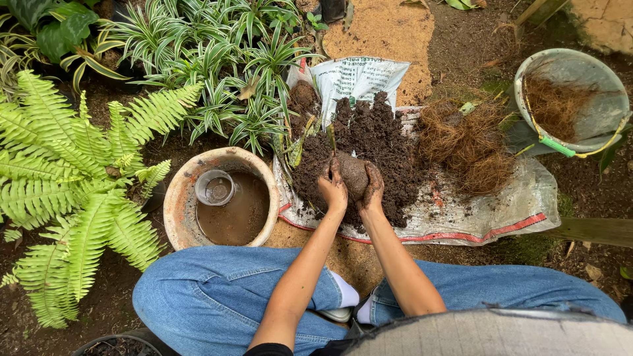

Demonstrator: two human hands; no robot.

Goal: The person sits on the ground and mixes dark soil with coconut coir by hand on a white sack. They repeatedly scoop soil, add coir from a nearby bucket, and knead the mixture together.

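- Green fern fronds [72, 191] fill the left side of the frame, with striped spider plants [224, 72] at upper left, both clear of the messy work area.
- Left of centre there's a round clay-coloured basin [177, 204] of muddy water, a small clear plastic cup [215, 187] sitting in it. It's parked just beside the sack, so probably kept in easy reach for wetting soil.
- Dead centre: left hand [333, 191] and right hand [373, 190] are both cupped tight around a soil ball [354, 175] with a thin green shoot [331, 140] poking up out of it. Looks like the two palms press from opposite sides to keep it round.
- The ball sits over a heap of dark soil [376, 132], spread on a flattened white plastic sack [514, 204] so crumbs stay off the ground.
- Right of that, a clump of brown fibrous roots [468, 145] on the same sack.
- Upper right, a tilted grey bucket [593, 112] holds more of that fibre.
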